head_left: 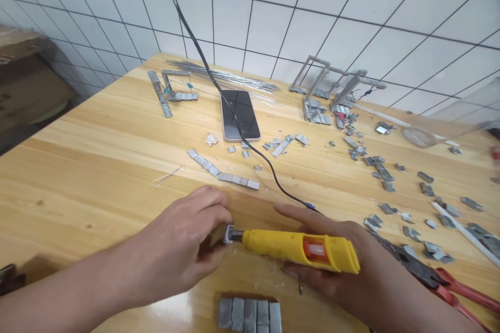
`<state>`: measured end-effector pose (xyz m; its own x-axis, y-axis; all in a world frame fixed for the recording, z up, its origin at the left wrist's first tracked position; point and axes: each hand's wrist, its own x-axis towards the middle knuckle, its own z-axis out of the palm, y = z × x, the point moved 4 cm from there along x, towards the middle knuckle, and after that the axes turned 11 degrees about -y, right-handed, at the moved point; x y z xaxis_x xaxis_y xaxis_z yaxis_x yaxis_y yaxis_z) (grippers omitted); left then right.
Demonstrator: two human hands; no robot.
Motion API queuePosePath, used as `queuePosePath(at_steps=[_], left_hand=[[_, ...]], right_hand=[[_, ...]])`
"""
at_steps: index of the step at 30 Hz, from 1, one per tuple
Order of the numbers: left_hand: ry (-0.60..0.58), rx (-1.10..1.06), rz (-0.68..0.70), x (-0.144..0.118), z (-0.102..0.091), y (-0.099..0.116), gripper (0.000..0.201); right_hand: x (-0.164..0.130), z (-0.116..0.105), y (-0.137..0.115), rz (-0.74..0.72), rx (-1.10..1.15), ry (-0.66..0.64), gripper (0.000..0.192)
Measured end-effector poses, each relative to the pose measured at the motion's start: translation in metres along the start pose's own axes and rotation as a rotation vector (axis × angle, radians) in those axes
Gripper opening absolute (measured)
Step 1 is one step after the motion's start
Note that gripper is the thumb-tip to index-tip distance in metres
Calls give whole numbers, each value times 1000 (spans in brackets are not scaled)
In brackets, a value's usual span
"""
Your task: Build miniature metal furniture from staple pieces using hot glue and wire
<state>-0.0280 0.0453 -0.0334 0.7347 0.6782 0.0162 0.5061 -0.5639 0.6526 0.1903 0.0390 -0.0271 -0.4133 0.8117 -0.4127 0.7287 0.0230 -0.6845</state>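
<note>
Head view: a yellow tool (300, 248) is being cradled in the right hand (344, 265), its grip closed around the body. The long axis is running from 3 to 9 o'clock, tip toward the left hand (183, 250). A small metal piece (227, 234) is being pinched at that tip by the left grip. A block strip (250, 315) is lying on the counter (97, 166) at 6 o'clock.

No readable text, label or number shows anywhere.
</note>
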Motion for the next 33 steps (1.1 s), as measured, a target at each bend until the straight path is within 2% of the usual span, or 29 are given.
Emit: queuePosePath(at_steps=[17, 24, 33], left_hand=[[-19, -29, 81, 1, -2, 0, 13], [-28, -21, 88, 2, -2, -2, 11], [-24, -17, 97, 1, -3, 0, 12]], right_hand=[[2, 1, -3, -16, -94, -56, 57], [-1, -3, -3, 40, -38, 23, 56], [0, -2, -4, -44, -91, 72, 50]])
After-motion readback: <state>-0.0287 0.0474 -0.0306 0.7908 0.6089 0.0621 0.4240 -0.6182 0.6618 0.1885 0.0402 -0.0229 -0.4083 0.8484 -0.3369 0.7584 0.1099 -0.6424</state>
